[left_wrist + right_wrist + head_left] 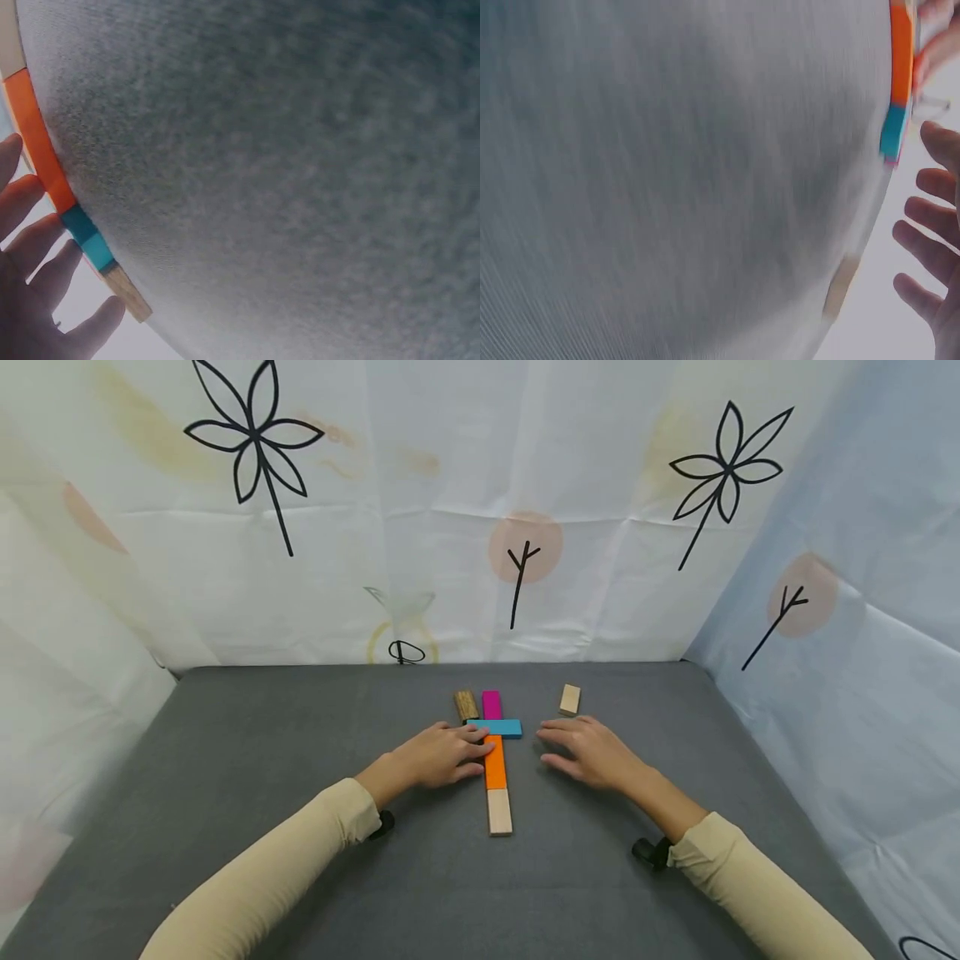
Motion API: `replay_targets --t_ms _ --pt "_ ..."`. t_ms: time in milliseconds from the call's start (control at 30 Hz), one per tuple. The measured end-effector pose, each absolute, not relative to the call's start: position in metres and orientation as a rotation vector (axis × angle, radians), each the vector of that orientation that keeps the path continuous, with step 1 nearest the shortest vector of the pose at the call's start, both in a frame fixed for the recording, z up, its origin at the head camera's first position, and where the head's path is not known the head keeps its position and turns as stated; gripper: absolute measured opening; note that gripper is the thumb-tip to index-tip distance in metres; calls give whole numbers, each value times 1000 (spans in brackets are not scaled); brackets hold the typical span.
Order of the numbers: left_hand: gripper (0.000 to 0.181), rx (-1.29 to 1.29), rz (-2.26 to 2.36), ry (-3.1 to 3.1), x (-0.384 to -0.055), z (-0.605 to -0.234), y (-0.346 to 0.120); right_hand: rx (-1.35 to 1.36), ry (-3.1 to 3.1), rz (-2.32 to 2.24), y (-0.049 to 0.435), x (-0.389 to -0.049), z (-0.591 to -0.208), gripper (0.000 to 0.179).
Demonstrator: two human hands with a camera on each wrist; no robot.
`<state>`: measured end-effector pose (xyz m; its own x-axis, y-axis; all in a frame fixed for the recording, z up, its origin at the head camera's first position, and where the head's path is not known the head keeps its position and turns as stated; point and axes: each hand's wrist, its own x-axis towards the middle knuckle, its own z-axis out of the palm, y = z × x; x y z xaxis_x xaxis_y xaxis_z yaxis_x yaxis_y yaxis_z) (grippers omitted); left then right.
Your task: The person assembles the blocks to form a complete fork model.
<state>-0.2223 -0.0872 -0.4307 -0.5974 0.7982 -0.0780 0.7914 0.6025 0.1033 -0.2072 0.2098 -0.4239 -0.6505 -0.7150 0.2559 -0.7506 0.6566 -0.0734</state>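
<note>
A row of flat blocks lies on the grey table: a plain pale wooden block (499,814) nearest me, then an orange block (497,770) and a magenta block (492,703) farthest off. Crosswise between orange and magenta sits a blue block (507,727). From the left, my left hand (441,756) reaches with extended fingers onto the blue and orange blocks, fingertips seeming to touch them. My right hand (591,753) is spread to the right of the row, apart from it and holding nothing. In the right wrist view its fingers (930,214) are loosely extended.
A brown patterned wooden block (466,704) lies beside the magenta one, left of it. Farther right, beyond my right hand, is a small pale wooden block (570,699). White printed cloth (450,468) hangs behind the table (247,760) and at its sides.
</note>
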Motion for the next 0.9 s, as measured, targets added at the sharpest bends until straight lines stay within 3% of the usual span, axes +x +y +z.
replay_targets --t_ms 467,900 --pt "52 1338 103 2698 -221 -431 -88 774 -2931 469 246 -251 -430 56" --pt "52 1353 107 2706 -223 -434 -88 675 -2929 649 249 -265 -441 44"
